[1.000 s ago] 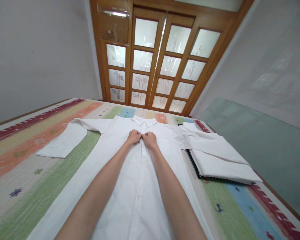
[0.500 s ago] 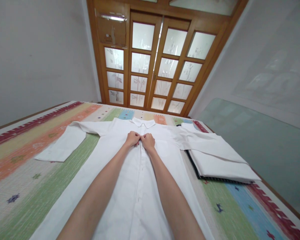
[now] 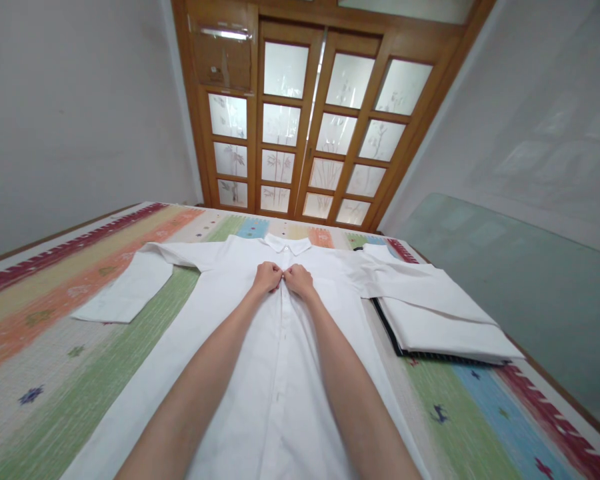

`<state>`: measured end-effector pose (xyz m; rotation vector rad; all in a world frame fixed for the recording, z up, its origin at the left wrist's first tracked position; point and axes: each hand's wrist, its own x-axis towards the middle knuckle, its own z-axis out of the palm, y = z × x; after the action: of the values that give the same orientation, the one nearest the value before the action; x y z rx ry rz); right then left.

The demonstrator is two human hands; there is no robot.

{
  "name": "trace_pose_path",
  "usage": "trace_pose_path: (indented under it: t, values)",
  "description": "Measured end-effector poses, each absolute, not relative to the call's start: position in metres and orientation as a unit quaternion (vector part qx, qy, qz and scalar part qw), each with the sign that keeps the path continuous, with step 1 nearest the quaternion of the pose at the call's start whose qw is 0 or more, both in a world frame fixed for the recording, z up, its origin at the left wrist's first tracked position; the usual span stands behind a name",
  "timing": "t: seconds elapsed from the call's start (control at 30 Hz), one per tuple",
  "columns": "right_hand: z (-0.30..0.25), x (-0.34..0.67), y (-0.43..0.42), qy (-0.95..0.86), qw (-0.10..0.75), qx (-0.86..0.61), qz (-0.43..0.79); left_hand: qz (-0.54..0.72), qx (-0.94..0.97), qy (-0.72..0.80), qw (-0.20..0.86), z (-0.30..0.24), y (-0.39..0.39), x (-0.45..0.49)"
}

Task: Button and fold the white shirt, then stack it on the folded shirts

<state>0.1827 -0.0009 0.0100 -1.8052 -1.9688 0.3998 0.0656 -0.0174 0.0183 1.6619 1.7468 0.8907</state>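
Observation:
A white shirt (image 3: 240, 400) lies face up and spread out, its collar (image 3: 287, 245) at the far end and its button front running down the middle. My left hand (image 3: 268, 277) is closed in a pinch on the front placket a little below the collar. Right beside it, my right hand (image 3: 298, 279) pinches the placket's other side, the fingertips of both hands nearly meeting. Whatever button or buttonhole lies between the fingers is hidden. The shirt's left-hand sleeve (image 3: 130, 287) is bent toward me on the cloth.
Beneath the shirt is a striped, multicoloured cloth (image 3: 45, 320). On the right, the other sleeve lies over a folded white garment (image 3: 430, 330) with a dark item (image 3: 387, 330) under it. A pale green panel (image 3: 520, 287) stands beyond; wooden glazed doors (image 3: 300, 133) are at the back.
My right hand has shifted very slightly to the right. Both hands stay pinched on the placket, and the shirt lies almost as before.

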Motion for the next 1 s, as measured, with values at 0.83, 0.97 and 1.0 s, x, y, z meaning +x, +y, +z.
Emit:
trace_pose_path:
  t: [0.83, 0.97, 1.0]
  values:
    - [0.009, 0.199, 0.005, -0.711, 0.299, -0.598, 0.218, 0.289, 0.709, 0.631, 0.126, 0.023, -0.023, 0.061]
    - [0.009, 0.197, 0.005, -0.701, 0.29, -0.614, 0.219, 0.243, 0.754, 0.61, 0.028, 0.02, -0.026, 0.058]
    - [0.009, 0.196, 0.005, -0.7, 0.289, -0.616, 0.217, 0.235, 0.756, 0.611, 0.012, 0.019, -0.026, 0.058]
